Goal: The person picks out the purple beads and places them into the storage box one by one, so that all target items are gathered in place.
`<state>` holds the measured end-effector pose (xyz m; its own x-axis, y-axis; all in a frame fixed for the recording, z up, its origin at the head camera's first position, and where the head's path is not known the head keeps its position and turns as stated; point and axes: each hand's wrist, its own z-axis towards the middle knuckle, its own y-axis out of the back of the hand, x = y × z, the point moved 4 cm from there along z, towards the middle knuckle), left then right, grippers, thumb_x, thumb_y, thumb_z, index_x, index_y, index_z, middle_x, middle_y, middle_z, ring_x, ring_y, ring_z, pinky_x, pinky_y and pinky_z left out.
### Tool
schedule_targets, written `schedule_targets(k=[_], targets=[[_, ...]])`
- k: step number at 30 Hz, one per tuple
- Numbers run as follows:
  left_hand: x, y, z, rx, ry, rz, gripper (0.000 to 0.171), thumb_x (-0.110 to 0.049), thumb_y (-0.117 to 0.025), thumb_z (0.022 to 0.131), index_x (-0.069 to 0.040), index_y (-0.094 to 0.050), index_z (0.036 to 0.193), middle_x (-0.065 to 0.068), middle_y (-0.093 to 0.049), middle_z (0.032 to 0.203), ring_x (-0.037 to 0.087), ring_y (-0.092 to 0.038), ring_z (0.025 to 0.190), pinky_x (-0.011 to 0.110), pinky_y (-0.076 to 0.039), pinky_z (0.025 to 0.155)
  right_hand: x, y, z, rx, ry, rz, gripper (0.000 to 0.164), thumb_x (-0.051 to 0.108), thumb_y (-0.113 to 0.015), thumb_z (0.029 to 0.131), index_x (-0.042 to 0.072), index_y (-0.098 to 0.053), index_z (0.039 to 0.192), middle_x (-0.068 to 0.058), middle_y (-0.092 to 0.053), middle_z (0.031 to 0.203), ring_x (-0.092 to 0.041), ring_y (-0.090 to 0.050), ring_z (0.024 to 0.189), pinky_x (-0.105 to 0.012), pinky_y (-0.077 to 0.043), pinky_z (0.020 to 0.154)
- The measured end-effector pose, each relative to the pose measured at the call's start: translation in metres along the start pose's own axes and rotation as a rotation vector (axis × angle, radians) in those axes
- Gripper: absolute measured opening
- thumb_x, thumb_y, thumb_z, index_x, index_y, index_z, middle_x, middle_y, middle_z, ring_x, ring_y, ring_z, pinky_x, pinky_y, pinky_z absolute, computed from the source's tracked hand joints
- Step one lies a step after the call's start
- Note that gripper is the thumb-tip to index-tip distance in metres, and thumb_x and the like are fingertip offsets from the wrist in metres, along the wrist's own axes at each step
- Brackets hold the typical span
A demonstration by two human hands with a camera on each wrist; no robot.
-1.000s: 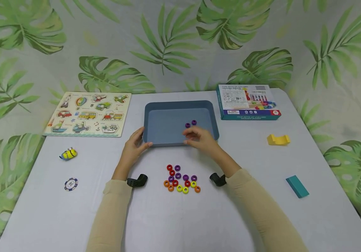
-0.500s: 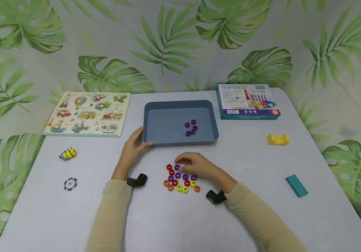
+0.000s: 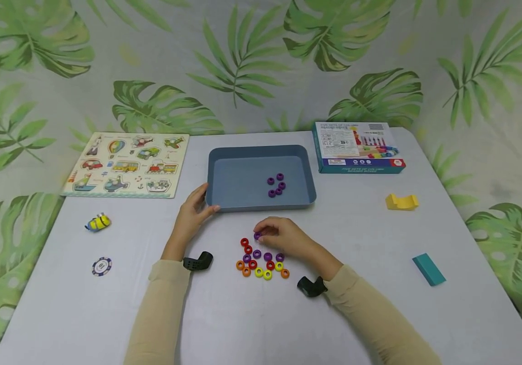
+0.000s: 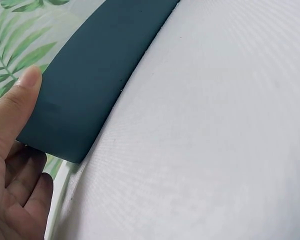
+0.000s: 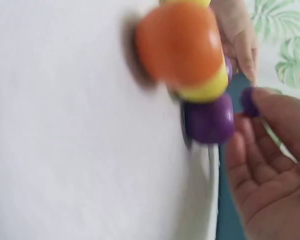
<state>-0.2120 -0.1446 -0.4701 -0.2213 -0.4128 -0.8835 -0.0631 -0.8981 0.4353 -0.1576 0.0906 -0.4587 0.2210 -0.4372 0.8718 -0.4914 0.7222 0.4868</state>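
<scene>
I can see long, plain beige sleeves, lightly creased: the left sleeve (image 3: 160, 309) toward seven o'clock, the right sleeve (image 3: 375, 317) toward five. A stubby black device juts from each cuff, the left device (image 3: 200, 260) at three o'clock, the right device (image 3: 310, 287) nearer nine.

In the upper right of the head view, "FIVE SETS OF COLUMN" is printed along the top edge of a flat box (image 3: 359, 147); the line beneath is too blurred to be read. At the lower left, what looks like "10" is borne by a round chip (image 3: 102, 266). Captions on the picture board (image 3: 141, 178), upper left, cannot be made out.
</scene>
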Motion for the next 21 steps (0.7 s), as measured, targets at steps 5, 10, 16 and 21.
schedule_targets(k=[5, 10, 16, 21], targets=[[-0.001, 0.0, 0.0, -0.003, -0.014, -0.024, 0.071, -0.034, -0.063, 0.069, -0.012, -0.03, 0.129, 0.001, -0.028, 0.13, 0.013, -0.029, 0.116, 0.021, -0.028, 0.094, 0.014, 0.025, 0.005, -0.116, 0.075, 0.082, 0.021, 0.016, -0.059, 0.077, 0.01, -0.058, 0.097, 0.003, -0.056, 0.091, -0.011, -0.052, 0.08, -0.023, -0.046, 0.073], [-0.002, 0.0, 0.0, -0.003, -0.023, -0.044, 0.071, -0.031, -0.063, 0.069, -0.011, -0.03, 0.129, 0.001, -0.029, 0.13, 0.012, -0.029, 0.115, 0.02, -0.028, 0.094, 0.028, 0.056, 0.018, -0.221, 0.086, 0.161, 0.022, 0.007, -0.056, 0.078, 0.0, -0.056, 0.099, -0.01, -0.055, 0.095, -0.02, -0.052, 0.084, -0.026, -0.046, 0.073], [-0.001, 0.0, 0.0, -0.002, -0.026, -0.045, 0.072, -0.031, -0.063, 0.069, -0.007, -0.03, 0.128, 0.002, -0.028, 0.13, 0.012, -0.029, 0.116, 0.019, -0.027, 0.094, 0.019, 0.078, 0.039, -0.304, -0.031, 0.117, 0.021, 0.005, -0.055, 0.079, 0.0, -0.056, 0.099, -0.012, -0.055, 0.099, -0.021, -0.052, 0.086, -0.03, -0.045, 0.073], [-0.001, 0.0, 0.0, 0.0, -0.017, -0.031, 0.072, -0.032, -0.062, 0.069, -0.009, -0.03, 0.129, 0.002, -0.028, 0.13, 0.012, -0.029, 0.116, 0.019, -0.027, 0.094, -0.017, 0.085, 0.062, -0.317, -0.115, 0.018, 0.02, 0.01, -0.058, 0.077, 0.008, -0.059, 0.097, -0.003, -0.056, 0.096, -0.013, -0.05, 0.085, -0.027, -0.044, 0.074]])
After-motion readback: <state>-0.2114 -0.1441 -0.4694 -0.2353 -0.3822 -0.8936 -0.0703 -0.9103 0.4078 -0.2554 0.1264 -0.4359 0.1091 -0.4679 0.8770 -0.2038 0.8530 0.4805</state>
